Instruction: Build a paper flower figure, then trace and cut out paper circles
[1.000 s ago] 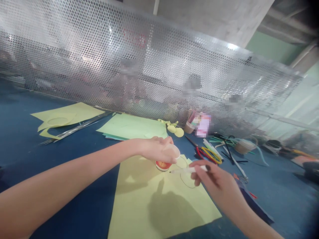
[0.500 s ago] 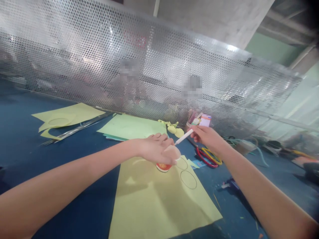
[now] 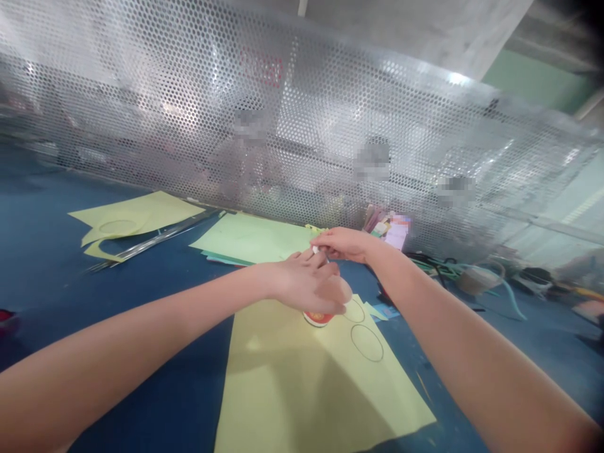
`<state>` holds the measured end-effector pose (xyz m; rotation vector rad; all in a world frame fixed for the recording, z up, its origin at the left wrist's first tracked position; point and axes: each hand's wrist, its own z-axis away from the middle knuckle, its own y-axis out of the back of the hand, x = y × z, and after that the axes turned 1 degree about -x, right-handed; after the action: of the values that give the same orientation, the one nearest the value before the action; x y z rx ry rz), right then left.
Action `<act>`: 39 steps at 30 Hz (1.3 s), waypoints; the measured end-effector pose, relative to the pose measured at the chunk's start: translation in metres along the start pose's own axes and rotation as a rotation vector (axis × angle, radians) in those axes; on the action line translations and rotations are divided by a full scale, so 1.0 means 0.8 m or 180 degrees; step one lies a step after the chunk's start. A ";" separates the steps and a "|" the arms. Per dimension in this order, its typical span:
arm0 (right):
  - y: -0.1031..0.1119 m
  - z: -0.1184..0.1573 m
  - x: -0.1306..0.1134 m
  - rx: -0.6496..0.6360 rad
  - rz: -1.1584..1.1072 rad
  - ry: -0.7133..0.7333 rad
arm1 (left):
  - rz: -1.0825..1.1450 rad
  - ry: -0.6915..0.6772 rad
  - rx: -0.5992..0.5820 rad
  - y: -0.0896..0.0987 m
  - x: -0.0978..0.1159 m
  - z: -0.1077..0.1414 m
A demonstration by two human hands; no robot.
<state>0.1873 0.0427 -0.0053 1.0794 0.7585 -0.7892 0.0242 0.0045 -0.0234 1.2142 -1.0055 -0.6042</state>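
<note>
My left hand (image 3: 306,283) is wrapped over a small round red-and-white container (image 3: 318,319), pressing it against a yellow paper sheet (image 3: 302,377). The fingers cover most of the container, so its exact kind is unclear. Pinched in my right hand (image 3: 344,244) is a white pen (image 3: 316,250), held just beyond the left fingers; most of it is hidden, its tip too. Two drawn circles show on the sheet right of the container, the nearer one (image 3: 367,343) in full and the other (image 3: 353,310) in part.
Green paper (image 3: 250,238) lies behind my left hand. Farther left are yellow paper pieces (image 3: 155,211) with a cut circle and a long metallic strip (image 3: 155,238). A holder of sticks (image 3: 374,217) stands before the perforated metal screen (image 3: 189,126). People show blurred behind it.
My right hand has moved left with the pen, from the container's right side to its far side behind the left fingers. My left hand stays on the container. The view has shifted slightly.
</note>
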 end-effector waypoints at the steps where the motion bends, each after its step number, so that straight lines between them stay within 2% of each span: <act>1: -0.003 -0.002 -0.004 -0.0128 0.0041 -0.0091 | 0.0009 0.0017 -0.0009 0.000 0.000 0.000; 6: -0.019 -0.014 -0.020 -0.0671 0.0248 -0.0583 | -0.0014 0.0050 -0.0012 0.001 -0.001 0.002; 11: -0.026 -0.028 -0.025 -0.0918 0.0363 -0.0796 | -0.0052 0.0055 0.0047 0.000 -0.002 0.003; 16: -0.025 -0.036 -0.029 -0.1114 0.0513 -0.0935 | -0.0142 0.0075 0.0122 -0.002 -0.003 0.001; 22: -0.031 -0.040 -0.043 -0.1482 0.0852 -0.1003 | -0.0073 0.0254 -0.0008 -0.002 -0.003 0.001; 28: -0.034 -0.058 -0.048 -0.1678 0.1277 -0.1090 | -0.0039 0.0374 -0.0074 0.002 0.002 0.002; 33: -0.041 -0.070 -0.054 -0.1794 0.1662 -0.1159 | -0.0120 0.0259 -0.0065 0.008 0.002 0.002; 39: -0.057 -0.062 -0.073 -0.1978 0.2033 -0.1161 | -0.0049 0.0171 -0.0128 0.013 -0.003 0.005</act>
<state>0.1120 0.0881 0.0087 0.5295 0.2736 -0.1600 0.0187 0.0077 -0.0138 1.1978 -0.9356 -0.5982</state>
